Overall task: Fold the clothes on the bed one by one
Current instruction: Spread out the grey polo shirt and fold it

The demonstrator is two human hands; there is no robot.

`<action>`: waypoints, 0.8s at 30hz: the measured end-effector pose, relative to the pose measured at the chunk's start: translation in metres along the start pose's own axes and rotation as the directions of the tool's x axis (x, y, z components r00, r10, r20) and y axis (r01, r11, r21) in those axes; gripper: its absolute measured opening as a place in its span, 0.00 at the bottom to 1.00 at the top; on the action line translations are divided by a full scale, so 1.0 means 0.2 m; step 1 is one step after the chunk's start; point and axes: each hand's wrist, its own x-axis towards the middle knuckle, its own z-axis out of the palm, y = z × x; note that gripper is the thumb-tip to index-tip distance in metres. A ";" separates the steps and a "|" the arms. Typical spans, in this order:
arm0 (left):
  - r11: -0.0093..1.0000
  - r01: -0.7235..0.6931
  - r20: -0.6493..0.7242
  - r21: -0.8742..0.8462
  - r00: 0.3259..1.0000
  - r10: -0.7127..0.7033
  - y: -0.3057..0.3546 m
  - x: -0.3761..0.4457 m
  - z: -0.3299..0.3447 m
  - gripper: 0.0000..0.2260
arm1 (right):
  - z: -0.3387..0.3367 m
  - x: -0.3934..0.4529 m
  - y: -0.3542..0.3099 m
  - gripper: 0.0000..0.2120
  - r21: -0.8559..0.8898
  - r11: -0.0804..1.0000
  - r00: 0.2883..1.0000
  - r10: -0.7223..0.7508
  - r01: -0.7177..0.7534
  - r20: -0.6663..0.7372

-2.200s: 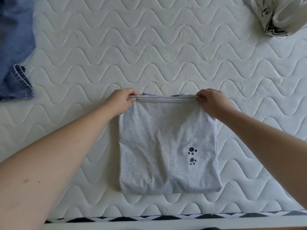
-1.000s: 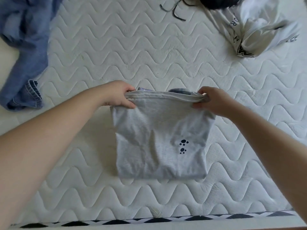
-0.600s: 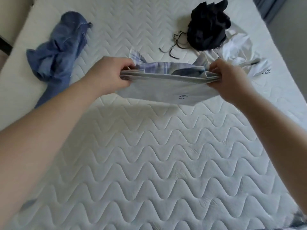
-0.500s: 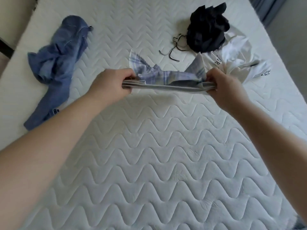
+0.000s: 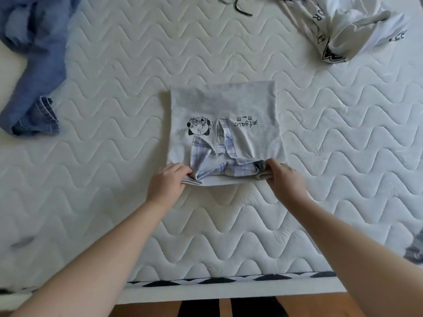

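1. A view from above looks down on a bed point(image 5: 229, 42) covered by a white mattress quilted in wavy lines.
2. At the centre lies a folded grey shirt point(image 5: 226, 104), roughly square and flat on the mattress.
3. The shirt's upper face shows a small black cartoon head point(image 5: 198, 126) and a line of black lettering point(image 5: 246, 121), both upside down to the viewer.
4. A plaid collar point(image 5: 223, 154) in pale blue and white sits at the shirt's six o'clock edge, spread open in a V.
5. The left hand point(image 5: 168, 181), coming in from seven o'clock, has its fingers curled round the shirt's near left corner, pinching the layers together.
6. The right hand point(image 5: 282, 177), coming in from five o'clock, grips the near right corner the same way, fingers closed over the bunched edge.
7. Both bare forearms stretch from the bottom of the view up to the shirt.
8. At ten o'clock, well apart from the shirt, lie crumpled blue jeans point(image 5: 36, 72), with one hem turned toward the centre.
9. At one o'clock lies a rumpled white garment point(image 5: 352, 26) with black printed letters.
10. At twelve o'clock a thin dark cord point(image 5: 240, 8) rests on the mattress.
11. At six o'clock the mattress edge shows a black-and-white diamond trim point(image 5: 229, 280) with wooden floor point(image 5: 309, 307) below it.
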 end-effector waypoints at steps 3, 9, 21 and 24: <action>1.000 -0.018 0.010 0.019 1.000 0.017 -0.02 -0.11 0.09 0.19 | 0.07 -0.11 0.03 0.10 0.008 1.000 1.000 0.001 -0.001 0.020; 0.996 0.025 0.143 0.090 0.989 -0.037 0.00 -0.23 0.22 0.22 | 0.17 -0.22 0.04 0.18 0.108 0.994 0.995 0.000 -0.011 0.098; 0.989 -0.139 -0.046 0.048 0.989 0.141 0.25 -0.18 0.31 0.14 | 0.23 -0.19 -0.07 0.18 0.148 0.988 0.999 0.035 -0.034 -0.006; 0.994 -0.108 0.035 0.031 0.994 0.107 0.31 -0.11 0.32 0.16 | 0.20 -0.14 -0.08 0.08 0.236 0.968 0.994 0.101 -0.088 -0.046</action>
